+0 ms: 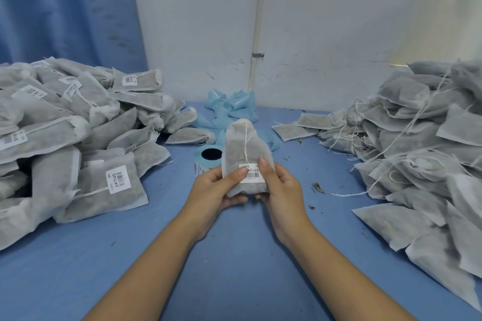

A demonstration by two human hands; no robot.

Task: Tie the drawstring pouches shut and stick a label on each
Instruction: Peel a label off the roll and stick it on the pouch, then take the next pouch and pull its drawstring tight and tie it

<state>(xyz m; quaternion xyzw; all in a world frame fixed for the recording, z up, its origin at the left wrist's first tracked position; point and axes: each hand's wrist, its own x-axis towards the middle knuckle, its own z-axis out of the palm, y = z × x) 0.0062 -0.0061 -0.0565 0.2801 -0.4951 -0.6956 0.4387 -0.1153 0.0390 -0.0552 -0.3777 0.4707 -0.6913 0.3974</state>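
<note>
A white mesh drawstring pouch (241,148) stands upright in the middle of the view, its neck drawn shut and its string hanging down the front. A white barcode label (251,174) sits on its lower front, over the string's end. My left hand (217,189) grips the pouch's lower left side, thumb pressing the label's left edge. My right hand (277,185) grips the lower right side, thumb on the label's top right. Behind the pouch lies the label roll (207,157), partly hidden.
A heap of labelled pouches (65,138) fills the left of the blue table (234,255). A heap of unlabelled pouches with loose strings (417,151) fills the right. Crumpled blue backing strips (230,108) lie by the wall. Dry leaf bits (319,187) dot the table.
</note>
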